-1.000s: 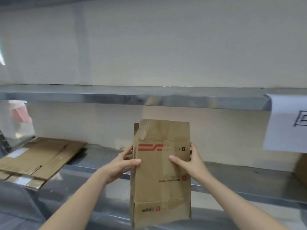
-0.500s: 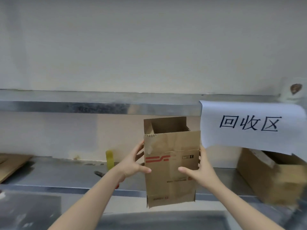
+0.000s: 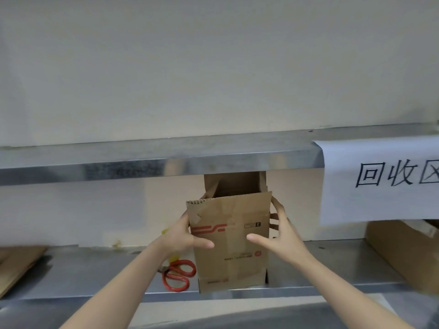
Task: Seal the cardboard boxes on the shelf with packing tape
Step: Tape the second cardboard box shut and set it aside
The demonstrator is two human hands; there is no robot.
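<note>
box (image 3: 230, 245) upright at shelf (image 3: 95, 276) front edge, top open | left hand (image 3: 183, 236), right hand (image 3: 282, 236): fingers grip its sides | risk: so near the edge, we may tip it off while folding flaps

**Random stuff in view besides the actual job**

White paper sign (image 3: 380, 181) with big black handwritten characters, 回收区, hangs at the right, cut off by the frame edge. Red-handled scissors (image 3: 178, 275) lie flat, well down and left of the sign. There's a small yellow something (image 3: 174, 258) down-left of the sign too, can't tell what. Plain pale wall (image 3: 213, 67) above the sign.
</note>
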